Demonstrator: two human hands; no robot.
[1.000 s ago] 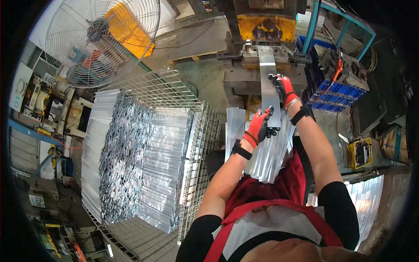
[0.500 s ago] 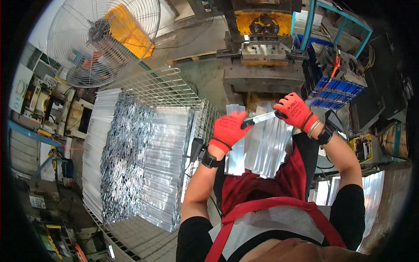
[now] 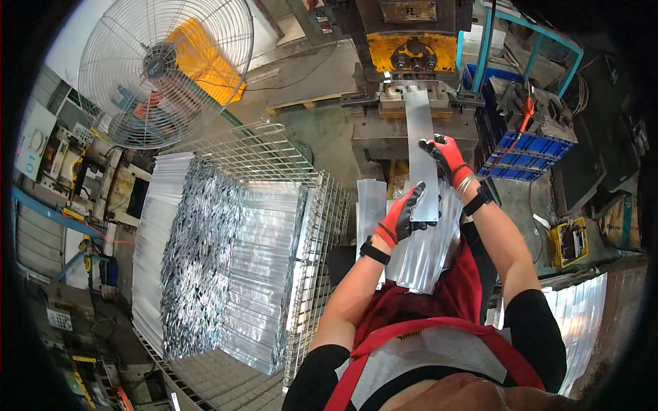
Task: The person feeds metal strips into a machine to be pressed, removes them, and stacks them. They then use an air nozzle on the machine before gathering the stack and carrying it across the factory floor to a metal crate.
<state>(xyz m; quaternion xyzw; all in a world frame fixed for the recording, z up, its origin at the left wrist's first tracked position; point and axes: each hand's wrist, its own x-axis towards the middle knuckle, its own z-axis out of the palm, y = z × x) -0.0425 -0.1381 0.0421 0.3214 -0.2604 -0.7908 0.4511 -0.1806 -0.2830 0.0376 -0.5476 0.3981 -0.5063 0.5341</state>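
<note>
A long, narrow metal strip (image 3: 421, 154) lies lengthwise from the person toward the press machine (image 3: 411, 55), its far end resting on the press bed just under the yellow housing. The left hand (image 3: 403, 216), in a red and black glove, is clamped on the near end of the strip, fingers wrapped over its left edge. The right hand (image 3: 445, 156), gloved the same way, is closed on the strip's right edge about halfway along, nearer the press than the left hand. Below the strip, on the near side of the press, lies a stack of metal sheets (image 3: 418, 253), fanned out under both hands. Left of the press stands a wire mesh cage (image 3: 274, 205) filled with shiny metal pieces, and a large standing fan (image 3: 164, 68) is farther left beyond it. Right of the press sits a blue crate (image 3: 528, 147)
</note>
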